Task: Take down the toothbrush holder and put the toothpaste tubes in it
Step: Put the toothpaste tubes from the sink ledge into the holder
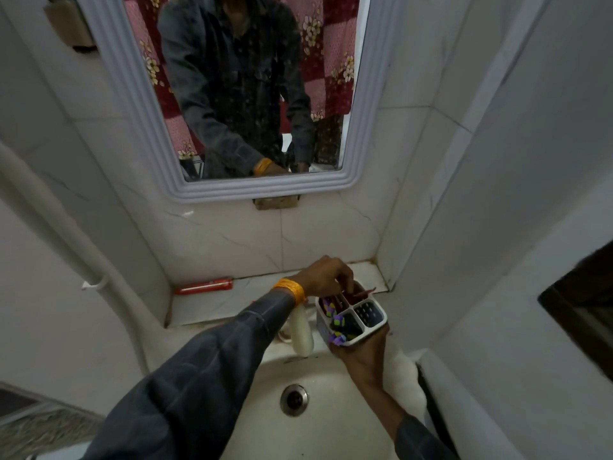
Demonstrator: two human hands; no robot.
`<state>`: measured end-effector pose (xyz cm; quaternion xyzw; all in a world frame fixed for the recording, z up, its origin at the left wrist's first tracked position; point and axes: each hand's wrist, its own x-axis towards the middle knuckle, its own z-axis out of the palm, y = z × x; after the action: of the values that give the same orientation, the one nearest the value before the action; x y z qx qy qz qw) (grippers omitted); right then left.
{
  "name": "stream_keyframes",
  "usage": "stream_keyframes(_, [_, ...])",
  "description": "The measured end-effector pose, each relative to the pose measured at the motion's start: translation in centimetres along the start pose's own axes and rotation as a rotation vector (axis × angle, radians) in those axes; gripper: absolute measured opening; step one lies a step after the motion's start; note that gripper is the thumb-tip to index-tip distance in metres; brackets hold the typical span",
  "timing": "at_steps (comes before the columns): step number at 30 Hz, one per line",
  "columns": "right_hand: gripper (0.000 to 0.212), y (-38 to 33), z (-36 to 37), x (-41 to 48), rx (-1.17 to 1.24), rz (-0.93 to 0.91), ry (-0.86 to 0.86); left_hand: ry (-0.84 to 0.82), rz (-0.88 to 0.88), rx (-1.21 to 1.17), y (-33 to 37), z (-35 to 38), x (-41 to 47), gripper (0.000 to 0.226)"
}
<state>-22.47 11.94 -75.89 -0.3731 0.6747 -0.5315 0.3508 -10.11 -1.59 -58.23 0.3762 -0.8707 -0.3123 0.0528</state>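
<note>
While the right hand (361, 355) supports the toothbrush holder (352, 317) from below and from the near side, the holder stays over the edge of the sink (331, 436), not on the ledge (212, 303). I think the person holds it like this so that the openings face up and toward the other hand, which makes it easier to drop something in. The fingers of this hand are closed around the bottom and the near wall of the holder; only the thumb side shows clearly.

The holder is white and has 4 compartments. In the far compartment there is something red, probably 1 toothpaste tube (360, 295) that stands tilted with its end over the rim. The left hand (323, 277) comes from above, with a yellow band (290, 289) at the wrist, and its fingertips are together, pinched at this red thing or just touching it; I cannot tell if they really grip it, because the fingers hide the contact. The left compartments hold small purple and green things, which I cannot identify.

A 2nd red tube (204, 286) lies flat on the ledge at the left, against the wall and well apart from the holder. To my judgement it is not yet put in, so the task is about half done. A pale bottle (301, 330) stands between the left arm and the holder, so the next reach to the ledge must go around it.
</note>
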Motion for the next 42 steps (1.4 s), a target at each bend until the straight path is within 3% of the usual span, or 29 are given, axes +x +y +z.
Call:
stream_keyframes(3, [0.134, 0.6, -0.6, 0.9, -0.042, 0.023, 0.042, 0.207, -0.085, -0.097, -2.2, -1.3, -0.2, 0.027])
stream_keyframes(5, [0.135, 0.7, -0.8, 1.1, -0.047, 0.03, 0.062, 0.314, -0.236, 0.019, -5.7, -1.5, -0.7, 0.019])
stream_keyframes(9, [0.137, 0.7, -0.8, 0.8, -0.052, 0.009, 0.065, 0.037, -0.455, 0.206, -11.1, 1.7, -2.6, 0.033])
stream_keyframes(11, [0.139, 0.6, -0.8, 0.8, -0.056, 0.005, 0.059, -0.018, -0.437, 0.258, -11.8, 3.5, -2.9, 0.031])
stream_keyframes(16, [0.142, 0.4, -0.8, 0.6, -0.047, -0.019, 0.036, 0.072, -0.425, 0.299, -11.1, 3.6, -2.8, 0.026])
stream_keyframes(21, [0.14, -0.1, -0.8, 0.4, -0.049, -0.013, 0.051, 0.443, -0.363, -0.104, -6.2, -1.4, -1.8, 0.028])
stream_keyframes(23, [0.136, 0.3, -0.8, 0.7, -0.045, 0.014, 0.052, 0.395, -0.246, -0.219, -3.4, -2.9, -1.2, 0.028])
stream_keyframes(27, [0.135, 1.5, -0.9, 1.7, -0.061, 0.009, 0.005, 0.32, -0.097, -0.1, 0.9, -2.7, 0.3, 0.03])
stream_keyframes(34, [0.139, -1.0, -0.9, 0.5, -0.036, -0.005, 0.022, 0.219, 0.0, 0.06, 2.3, -0.3, 1.2, 0.017])
stream_keyframes(39, [0.152, -1.5, -1.1, 0.3, 0.027, -0.002, 0.003, 0.193, -0.03, 0.102, 1.4, 0.2, 1.1, 0.021])
stream_keyframes(42, [0.142, -1.6, -1.1, 0.2, 0.003, 0.017, 0.009, 0.211, -0.042, 0.067, 0.4, -0.1, 0.2, 0.016])
